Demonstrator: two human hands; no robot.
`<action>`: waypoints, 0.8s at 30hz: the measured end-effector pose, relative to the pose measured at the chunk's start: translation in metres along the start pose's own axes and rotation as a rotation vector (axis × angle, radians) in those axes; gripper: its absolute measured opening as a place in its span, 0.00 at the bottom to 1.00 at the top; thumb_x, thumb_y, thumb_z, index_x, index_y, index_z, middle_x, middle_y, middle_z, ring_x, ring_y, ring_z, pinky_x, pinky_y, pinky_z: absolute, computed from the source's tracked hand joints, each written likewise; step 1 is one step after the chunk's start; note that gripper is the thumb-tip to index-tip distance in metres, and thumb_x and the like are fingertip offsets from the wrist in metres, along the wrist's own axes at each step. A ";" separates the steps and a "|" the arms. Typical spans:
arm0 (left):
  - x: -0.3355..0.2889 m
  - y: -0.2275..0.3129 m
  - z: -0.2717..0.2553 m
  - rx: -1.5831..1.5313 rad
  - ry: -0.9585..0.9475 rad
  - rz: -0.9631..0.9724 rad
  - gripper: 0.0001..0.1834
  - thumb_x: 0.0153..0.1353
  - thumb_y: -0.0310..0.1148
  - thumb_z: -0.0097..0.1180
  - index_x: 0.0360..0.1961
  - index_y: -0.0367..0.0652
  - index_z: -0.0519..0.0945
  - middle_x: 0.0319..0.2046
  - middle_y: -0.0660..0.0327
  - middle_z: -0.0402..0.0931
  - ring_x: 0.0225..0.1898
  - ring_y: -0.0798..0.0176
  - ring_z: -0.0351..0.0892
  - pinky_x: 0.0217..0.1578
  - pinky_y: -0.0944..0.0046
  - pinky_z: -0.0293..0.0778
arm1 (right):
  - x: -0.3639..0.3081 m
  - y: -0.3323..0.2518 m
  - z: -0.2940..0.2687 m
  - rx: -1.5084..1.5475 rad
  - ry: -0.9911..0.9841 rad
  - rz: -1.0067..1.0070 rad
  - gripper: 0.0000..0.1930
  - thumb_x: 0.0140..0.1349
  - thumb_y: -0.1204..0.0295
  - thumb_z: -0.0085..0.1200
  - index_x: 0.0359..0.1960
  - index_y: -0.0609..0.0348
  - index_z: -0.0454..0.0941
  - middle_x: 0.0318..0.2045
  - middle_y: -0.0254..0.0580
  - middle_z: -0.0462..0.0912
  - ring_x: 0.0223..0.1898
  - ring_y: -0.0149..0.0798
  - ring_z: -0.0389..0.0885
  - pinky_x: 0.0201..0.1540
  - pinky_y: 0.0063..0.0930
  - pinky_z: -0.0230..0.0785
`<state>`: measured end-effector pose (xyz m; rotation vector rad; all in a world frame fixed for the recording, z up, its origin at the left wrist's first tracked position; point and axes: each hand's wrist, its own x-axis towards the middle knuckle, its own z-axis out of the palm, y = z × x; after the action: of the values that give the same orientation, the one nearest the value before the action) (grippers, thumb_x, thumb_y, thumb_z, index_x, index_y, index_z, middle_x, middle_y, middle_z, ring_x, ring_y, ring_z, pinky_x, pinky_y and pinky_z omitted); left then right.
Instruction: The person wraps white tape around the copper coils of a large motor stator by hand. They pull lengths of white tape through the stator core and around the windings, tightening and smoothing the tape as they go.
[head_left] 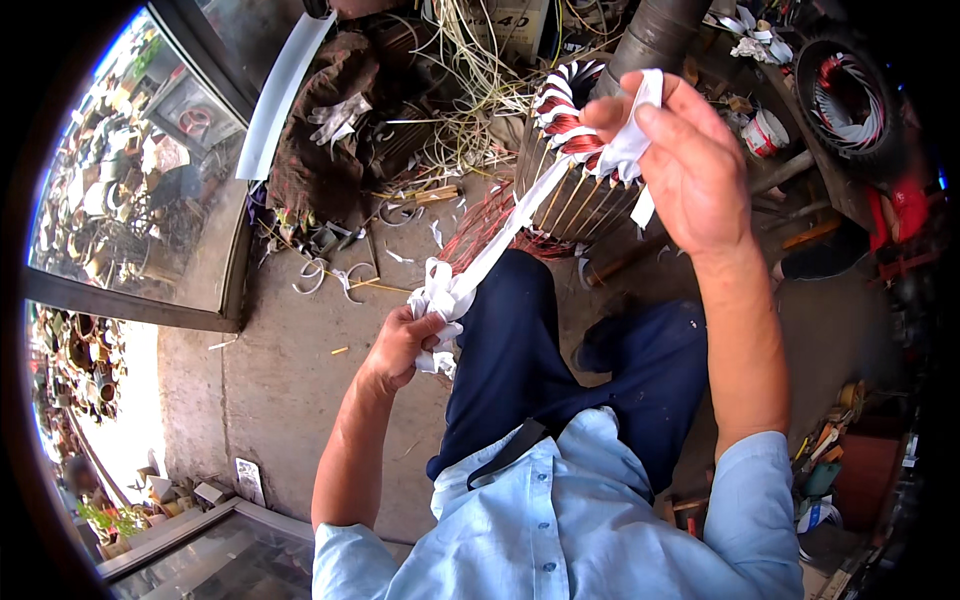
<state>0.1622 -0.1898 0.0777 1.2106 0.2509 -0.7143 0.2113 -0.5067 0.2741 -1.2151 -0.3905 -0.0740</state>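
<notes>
My left hand (403, 347) is closed round a loose, tangled bundle of white cloth tape (440, 297), held beside my left knee. From the bundle one strip of the tape runs taut up and to the right to my right hand (700, 165). That hand is raised higher, with the tape looped over it and gripped between thumb and fingers; a short tail hangs below. Behind and under the right hand stands a motor stator (562, 112), its red copper winding ends wrapped in white tape in a spiral. Part of the stator is hidden by the hand and tape.
Red wires (480, 230) spread over the floor near the stator. A heap of pale wire (480, 100) and a brown cloth sack (325, 130) lie at far left. Another wound stator (845, 100) is at far right, near a white tub (765, 133). A glass door (140, 160) stands left.
</notes>
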 end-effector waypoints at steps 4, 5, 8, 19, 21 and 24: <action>-0.012 -0.010 -0.016 -0.002 -0.006 0.020 0.04 0.66 0.30 0.58 0.36 0.40 0.79 0.22 0.70 0.69 0.22 0.74 0.63 0.25 0.70 0.60 | 0.056 -0.017 -0.019 -0.176 0.106 -0.002 0.18 0.67 0.71 0.52 0.55 0.68 0.71 0.46 0.54 0.84 0.51 0.44 0.83 0.58 0.35 0.71; -0.017 -0.013 -0.024 0.026 -0.008 0.013 0.04 0.66 0.29 0.58 0.36 0.40 0.79 0.22 0.70 0.69 0.23 0.74 0.64 0.25 0.70 0.61 | 0.063 -0.016 -0.026 -0.175 0.118 0.023 0.18 0.67 0.71 0.53 0.56 0.68 0.71 0.46 0.53 0.84 0.50 0.43 0.83 0.57 0.35 0.71; -0.030 -0.030 -0.052 0.090 -0.008 -0.006 0.03 0.66 0.28 0.58 0.36 0.40 0.79 0.23 0.70 0.70 0.23 0.74 0.64 0.25 0.71 0.61 | 0.066 -0.006 -0.044 -0.195 0.144 0.102 0.19 0.67 0.69 0.55 0.55 0.67 0.72 0.45 0.50 0.85 0.49 0.42 0.83 0.56 0.34 0.72; -0.073 -0.081 -0.108 0.018 0.137 -0.083 0.03 0.64 0.26 0.57 0.35 0.38 0.80 0.23 0.69 0.71 0.23 0.74 0.64 0.26 0.70 0.61 | 0.051 0.008 -0.070 -1.785 0.002 -0.423 0.15 0.57 0.78 0.54 0.47 0.60 0.75 0.39 0.52 0.84 0.42 0.60 0.82 0.47 0.48 0.75; -0.072 -0.085 -0.107 0.028 0.130 -0.084 0.03 0.64 0.26 0.57 0.35 0.39 0.80 0.23 0.69 0.70 0.22 0.74 0.65 0.26 0.70 0.62 | 0.052 -0.003 -0.073 -1.874 0.040 -0.368 0.12 0.57 0.77 0.55 0.44 0.60 0.76 0.38 0.53 0.84 0.42 0.63 0.81 0.46 0.50 0.74; -0.068 -0.089 -0.105 0.019 0.121 -0.092 0.03 0.64 0.27 0.57 0.34 0.39 0.79 0.22 0.69 0.70 0.22 0.74 0.66 0.26 0.70 0.62 | 0.057 -0.020 -0.074 -1.881 0.120 -0.112 0.09 0.57 0.72 0.61 0.38 0.60 0.79 0.30 0.50 0.84 0.34 0.56 0.84 0.39 0.46 0.74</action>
<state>0.0750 -0.0833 0.0087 1.2686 0.4035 -0.7250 0.2781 -0.5731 0.2896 -3.0062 -0.2010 -0.7296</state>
